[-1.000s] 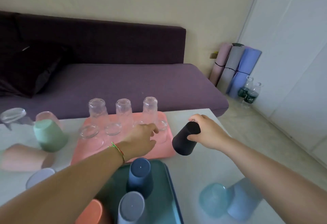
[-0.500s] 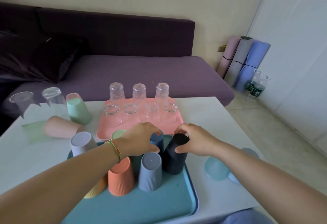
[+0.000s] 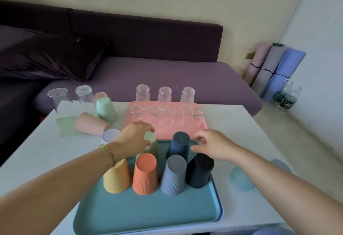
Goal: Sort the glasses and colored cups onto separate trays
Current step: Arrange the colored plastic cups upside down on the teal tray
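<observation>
On the teal tray (image 3: pixel 148 214) stand upside-down colored cups: yellow (image 3: pixel 117 177), orange (image 3: pixel 145 173), grey-blue (image 3: pixel 174 174), black (image 3: pixel 199 172), navy (image 3: pixel 179 143) and olive green (image 3: pixel 152 144). My left hand (image 3: pixel 132 139) is closed over the olive green cup's top. My right hand (image 3: pixel 213 146) hovers open just right of the navy cup and above the black cup, touching neither. Behind, the pink tray (image 3: pixel 203 126) carries several upside-down clear glasses (image 3: pixel 164 95).
On the white table's left are two clear glasses (image 3: pixel 84 95), a mint cup (image 3: pixel 106 110), a pink cup on its side (image 3: pixel 91 124), a pale green cup (image 3: pixel 65 127) and a lilac cup (image 3: pixel 110 135). Light blue cups (image 3: pixel 241 179) lie at the right. A purple sofa stands behind.
My right hand set the black cup down on the teal tray and let go. My left hand came back from the pink tray and closed on the olive green cup.
</observation>
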